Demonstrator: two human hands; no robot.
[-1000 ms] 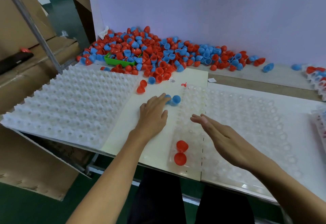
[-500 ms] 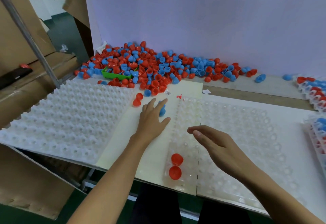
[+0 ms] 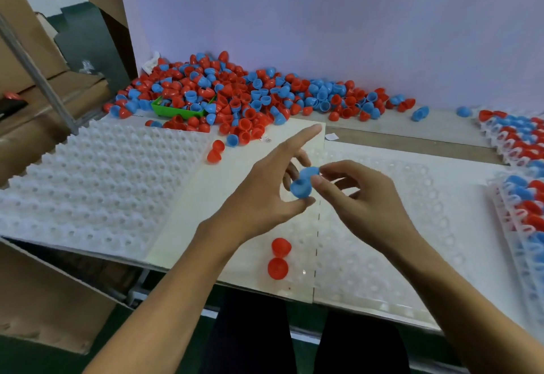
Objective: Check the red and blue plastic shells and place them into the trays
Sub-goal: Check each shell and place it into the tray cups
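Two hands meet over the clear tray point(image 3: 397, 226) near its left edge: left hand point(image 3: 265, 194) and right hand point(image 3: 362, 197) both pinch a joined pair of blue shells point(image 3: 303, 183), lifted clear, likely for inspection; two red shells point(image 3: 278, 258) already seated at tray's near-left corner

I take this for a small factory packing bench: a loose heap of red and blue plastic half-shells point(image 3: 244, 99) along the worktable's far edge, white dimpled moulded trays point(image 3: 97, 179) across it, and brown corrugated cardboard cartons point(image 3: 35, 294) stacked off its left edge.
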